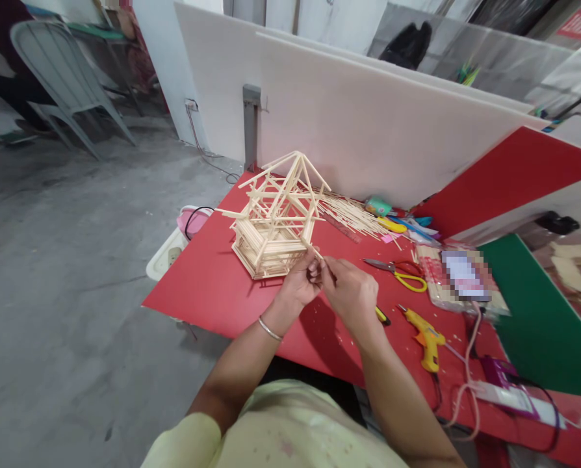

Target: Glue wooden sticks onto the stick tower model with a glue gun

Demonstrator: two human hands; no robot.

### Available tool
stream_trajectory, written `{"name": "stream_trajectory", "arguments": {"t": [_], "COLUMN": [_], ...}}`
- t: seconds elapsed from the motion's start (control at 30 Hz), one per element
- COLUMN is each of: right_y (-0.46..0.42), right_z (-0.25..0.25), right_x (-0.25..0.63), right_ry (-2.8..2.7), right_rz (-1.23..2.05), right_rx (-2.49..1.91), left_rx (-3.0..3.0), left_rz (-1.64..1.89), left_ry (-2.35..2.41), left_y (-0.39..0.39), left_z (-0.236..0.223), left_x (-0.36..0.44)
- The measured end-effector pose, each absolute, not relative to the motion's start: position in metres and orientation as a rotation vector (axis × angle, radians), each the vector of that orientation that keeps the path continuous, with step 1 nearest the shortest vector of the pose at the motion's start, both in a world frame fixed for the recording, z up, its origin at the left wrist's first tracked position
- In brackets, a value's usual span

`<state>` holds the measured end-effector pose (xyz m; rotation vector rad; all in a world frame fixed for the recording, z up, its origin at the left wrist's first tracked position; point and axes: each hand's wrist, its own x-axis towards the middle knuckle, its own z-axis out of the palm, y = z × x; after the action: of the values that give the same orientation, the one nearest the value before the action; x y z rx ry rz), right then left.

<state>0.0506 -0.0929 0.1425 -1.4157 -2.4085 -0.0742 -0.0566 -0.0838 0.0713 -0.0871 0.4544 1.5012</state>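
A small house-like frame of pale wooden sticks [258, 250], with a peaked open roof, stands on the red table [203, 279]. Just in front of its right corner, my two hands meet. A short, thin wooden stick [312, 249] juts up from between their fingers toward the frame. My left hand [300, 283], a bangle on its wrist, is closed with the fingers curled at the stick's lower part. My right hand [351, 289] pinches the same stick from the right. The fingertips partly hide the stick's lower end.
Loose sticks [356, 218] lie behind the frame. To the right are scissors [402, 273], a yellow glue gun [427, 338], a cutter [383, 316], a phone [466, 273] on a packet, and cables. A white partition [349, 130] borders the back; a pink container [193, 221] sits beyond the left edge.
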Motion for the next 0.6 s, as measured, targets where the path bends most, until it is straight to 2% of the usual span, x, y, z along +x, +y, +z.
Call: {"name": "stream_trajectory", "arguments": {"t": [0.6], "right_y": [-0.0951], "right_z": [0.1471], "right_x": [0.0506], "right_ry": [-2.429], "right_rz": [-0.062], "right_rx": [-1.428], "left_rx": [-0.060], "left_rz": [1.480], "left_ry": [0.462], "left_y": [-0.0850], "left_z": [0.0735], "left_x": [-0.0569]}}
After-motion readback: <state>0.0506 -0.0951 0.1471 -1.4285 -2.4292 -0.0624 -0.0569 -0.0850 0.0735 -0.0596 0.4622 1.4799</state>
